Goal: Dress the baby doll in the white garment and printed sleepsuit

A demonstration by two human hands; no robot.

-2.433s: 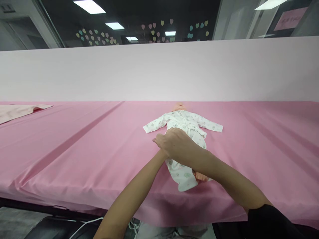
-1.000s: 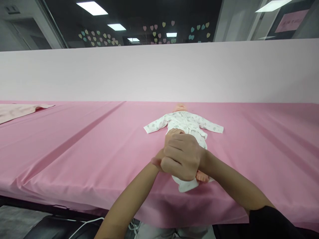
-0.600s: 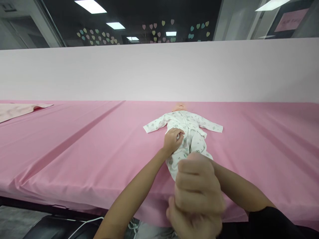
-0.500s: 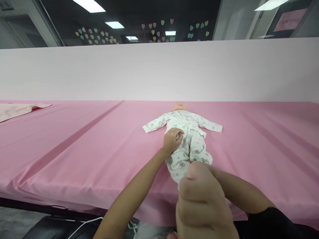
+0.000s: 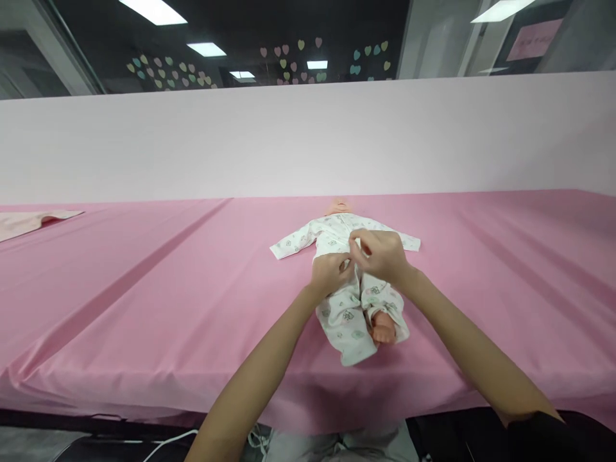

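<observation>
A doll (image 5: 384, 328) lies on its back on the pink-covered table, dressed in a white printed baby outfit (image 5: 344, 314). One of its feet shows at a leg opening; its head is at the far end. My left hand (image 5: 332, 272) is closed over the front of the outfit at the waist, pinching the cloth. Just right of it, my right hand (image 5: 381, 254) hovers over the chest and waist with thumb and forefinger pressed together. Whatever the right fingers hold is too small or hidden to make out.
Pink sheeting (image 5: 168, 301) with several creases covers the table. A pale folded cloth (image 5: 29, 222) lies at the far left. Behind runs a low white wall (image 5: 289, 141) beneath a dark window. A white cable (image 5: 171, 439) hangs below the front edge.
My right hand has moved from a fist close to the camera down to the outfit beside my left hand. The doll's foot has come into view. My left hand stays at the waist.
</observation>
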